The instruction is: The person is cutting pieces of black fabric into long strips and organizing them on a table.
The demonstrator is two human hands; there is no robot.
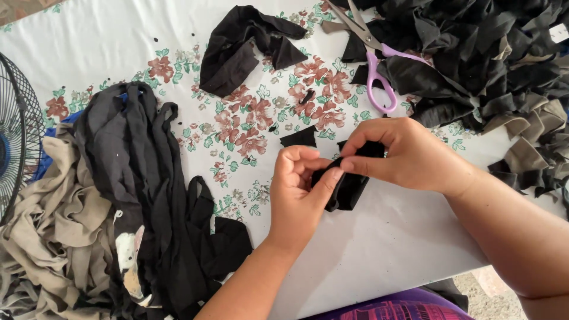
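Two bare forearms reach in from the bottom and right edges, meeting at the centre of the frame. The left hand (299,192) rises from below with its fingers curled inward and its thumb extended toward the other hand, while the right hand (403,155) comes in from the right, back facing up, knuckles bent. The fingertips of both hands are pinched close together, thumb tips almost touching.
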